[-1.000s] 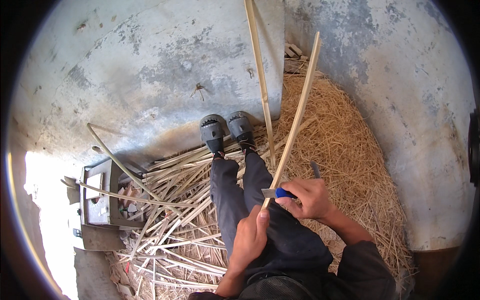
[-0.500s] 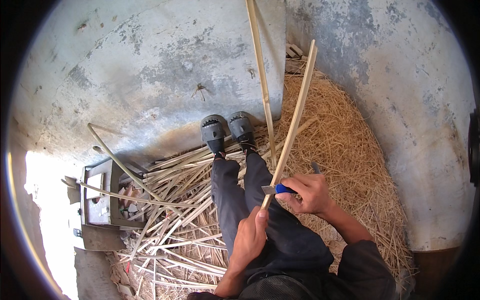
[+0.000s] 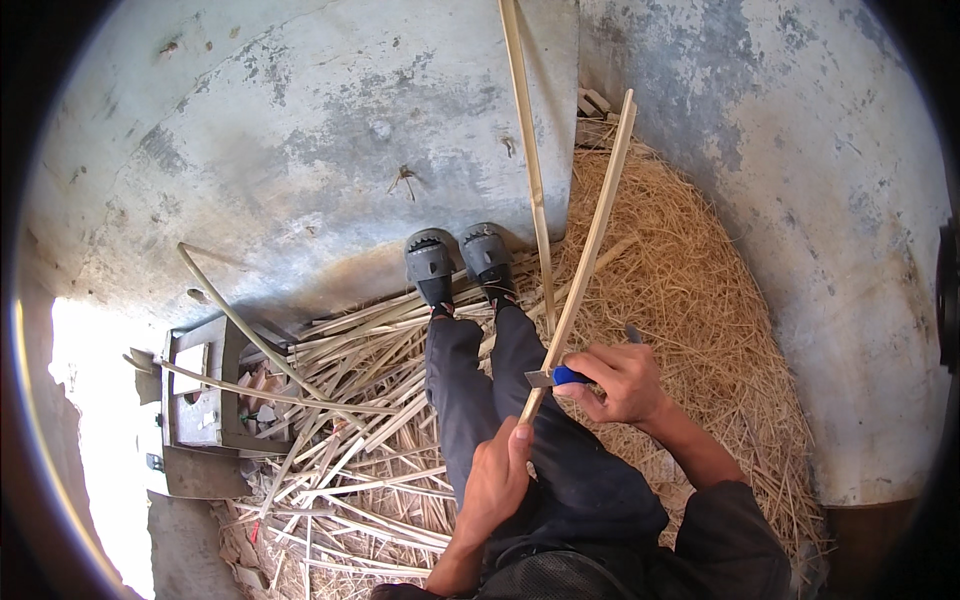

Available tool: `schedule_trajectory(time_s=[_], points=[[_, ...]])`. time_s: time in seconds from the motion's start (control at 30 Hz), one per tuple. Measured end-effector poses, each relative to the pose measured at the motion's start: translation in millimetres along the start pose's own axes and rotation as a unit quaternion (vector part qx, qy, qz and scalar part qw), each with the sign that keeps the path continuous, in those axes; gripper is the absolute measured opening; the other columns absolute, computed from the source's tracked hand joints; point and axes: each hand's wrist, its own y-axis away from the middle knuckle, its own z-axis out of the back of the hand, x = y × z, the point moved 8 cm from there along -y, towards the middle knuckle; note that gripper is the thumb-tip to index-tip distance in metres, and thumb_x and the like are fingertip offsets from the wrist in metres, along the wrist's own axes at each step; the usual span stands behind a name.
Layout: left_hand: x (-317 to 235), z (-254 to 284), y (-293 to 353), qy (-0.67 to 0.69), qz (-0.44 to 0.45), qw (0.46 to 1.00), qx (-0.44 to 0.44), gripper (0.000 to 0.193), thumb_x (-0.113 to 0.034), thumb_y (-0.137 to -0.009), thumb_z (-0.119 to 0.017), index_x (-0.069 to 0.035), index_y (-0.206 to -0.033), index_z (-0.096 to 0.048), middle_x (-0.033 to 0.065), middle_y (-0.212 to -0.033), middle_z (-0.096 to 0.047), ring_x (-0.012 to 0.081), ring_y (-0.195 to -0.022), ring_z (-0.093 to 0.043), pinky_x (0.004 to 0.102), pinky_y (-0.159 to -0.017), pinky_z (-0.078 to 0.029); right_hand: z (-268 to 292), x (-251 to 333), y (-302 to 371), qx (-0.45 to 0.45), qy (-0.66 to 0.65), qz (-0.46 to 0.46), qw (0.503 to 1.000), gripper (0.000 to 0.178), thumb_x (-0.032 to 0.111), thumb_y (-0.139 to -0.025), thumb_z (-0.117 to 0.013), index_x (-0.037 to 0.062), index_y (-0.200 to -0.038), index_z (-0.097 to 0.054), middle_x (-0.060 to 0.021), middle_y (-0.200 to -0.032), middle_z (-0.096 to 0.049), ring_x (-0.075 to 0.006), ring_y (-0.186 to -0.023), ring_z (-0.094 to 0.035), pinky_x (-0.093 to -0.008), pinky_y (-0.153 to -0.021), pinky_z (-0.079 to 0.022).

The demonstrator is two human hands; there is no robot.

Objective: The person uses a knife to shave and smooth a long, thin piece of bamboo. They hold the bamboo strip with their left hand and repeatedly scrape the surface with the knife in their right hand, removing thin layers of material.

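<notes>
My left hand (image 3: 498,475) is closed round the near end of a long, pale split-bamboo strip (image 3: 598,225), thumb along its top. The strip slants up and away to the right, over my legs. Just above that grip, my right hand (image 3: 622,385) is wrapped round a knife with a blue handle (image 3: 571,376). Its short metal blade (image 3: 540,380) points left and lies across the strip, seemingly touching it. Most of the handle is hidden in my fingers; a dark end pokes out behind them.
Another long strip (image 3: 526,130) leans on the grey wall (image 3: 330,130) ahead. Split strips (image 3: 370,350) litter the floor at left, beside a wooden box-like frame (image 3: 200,400). Fine shavings (image 3: 680,270) heap at right. My feet in grey slippers (image 3: 430,255) stand near the wall.
The held strip's far end sits slightly lower. Both hands keep their grips, and the blade stays across the strip in nearly the same place.
</notes>
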Motion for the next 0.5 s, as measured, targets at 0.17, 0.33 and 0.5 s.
schedule_trajectory(time_s=[0.17, 0.33, 0.5], points=[[0, 3, 3, 0.006, -0.004, 1.0, 0.0, 0.04, -0.029, -0.12, -0.037, 0.0, -0.102, -0.057, 0.0242, -0.074, -0.058, 0.0518, -0.071, -0.059, 0.0537, -0.065, -0.045, 1, 4, -2, 0.0, 0.008, 0.005, 1.0, 0.028, 0.037, -0.092, -0.084, 0.0111, -0.099, -0.075, -0.0025, -0.069, -0.061, -0.0216, -0.055, -0.064, -0.0357, -0.051, -0.05], [2, 1, 8, -0.017, -0.001, 1.0, 0.019, 0.039, -0.029, -0.12, -0.037, 0.0, -0.104, -0.058, 0.0248, -0.075, -0.059, 0.0525, -0.074, -0.062, 0.0531, -0.066, -0.046, 5, -40, 14, -0.069, 0.01, -0.102, 0.992, 0.029, 0.036, -0.097, -0.079, 0.0075, -0.1, -0.075, -0.0038, -0.067, -0.063, -0.023, -0.053, -0.063, -0.0364, -0.048, -0.048], [30, -10, 47, -0.004, 0.057, 0.994, 0.097, 0.043, -0.034, -0.119, -0.037, -0.001, -0.104, -0.06, 0.0207, -0.073, -0.061, 0.0471, -0.072, -0.064, 0.0489, -0.067, -0.049, 98, -119, -4, -0.23, 0.046, -0.211, 0.949, 0.049, 0.05, -0.109, -0.063, 0.0046, -0.096, -0.075, 0.0015, -0.065, -0.062, -0.0103, -0.054, -0.054, -0.0298, -0.047, -0.04]])
